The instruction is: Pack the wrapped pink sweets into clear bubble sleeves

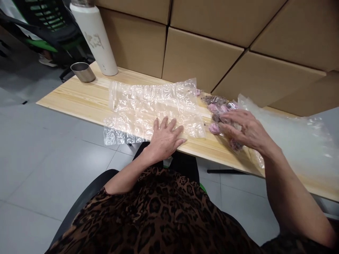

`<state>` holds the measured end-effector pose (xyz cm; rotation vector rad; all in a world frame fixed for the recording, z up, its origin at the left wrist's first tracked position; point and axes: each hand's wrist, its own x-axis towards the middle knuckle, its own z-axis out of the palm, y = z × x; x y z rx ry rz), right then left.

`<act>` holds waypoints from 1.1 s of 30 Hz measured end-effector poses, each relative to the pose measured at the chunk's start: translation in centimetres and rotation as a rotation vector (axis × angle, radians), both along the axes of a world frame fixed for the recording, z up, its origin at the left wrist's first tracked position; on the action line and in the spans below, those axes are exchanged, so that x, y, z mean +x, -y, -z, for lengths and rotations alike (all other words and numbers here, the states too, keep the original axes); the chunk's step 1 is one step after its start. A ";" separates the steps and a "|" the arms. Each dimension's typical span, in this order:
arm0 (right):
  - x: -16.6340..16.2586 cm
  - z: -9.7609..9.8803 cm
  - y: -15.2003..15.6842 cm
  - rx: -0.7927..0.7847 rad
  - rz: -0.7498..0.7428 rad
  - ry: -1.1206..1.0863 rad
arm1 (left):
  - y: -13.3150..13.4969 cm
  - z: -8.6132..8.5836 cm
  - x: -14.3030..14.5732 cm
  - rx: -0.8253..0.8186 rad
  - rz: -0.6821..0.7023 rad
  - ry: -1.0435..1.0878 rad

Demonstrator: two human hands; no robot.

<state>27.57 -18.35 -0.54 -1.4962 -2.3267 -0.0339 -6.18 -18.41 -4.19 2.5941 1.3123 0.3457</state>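
A clear plastic sheet with many small pockets lies flat on the wooden table, its near edge hanging over the front. My left hand lies flat on the sheet's near edge, fingers spread and open. My right hand reaches into a pile of small pink and dark wrapped pieces to the right of the sheet. Its fingers are curled down onto the pieces; whether they grip one is hidden.
A white bottle and a steel cup stand at the table's far left corner. Cardboard boxes line the back. A large crumpled clear bag covers the right of the table. Grey tile floor lies below.
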 end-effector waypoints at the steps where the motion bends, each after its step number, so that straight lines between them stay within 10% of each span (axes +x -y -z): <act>1: -0.5 -0.6 -1.4 0.013 0.023 -0.009 | 0.1 0.0 0.0 0.005 -0.004 -0.002; 12: -5.9 2.5 -16.5 -0.171 0.080 0.188 | 1.0 1.5 -0.2 0.131 -0.061 0.023; 26: 1.4 0.2 -8.0 -0.160 0.043 0.217 | -0.3 -0.1 1.6 -0.034 0.057 0.015; 33: -0.9 0.4 -1.4 -0.265 -0.096 0.129 | -0.1 0.2 1.5 -0.035 0.040 0.019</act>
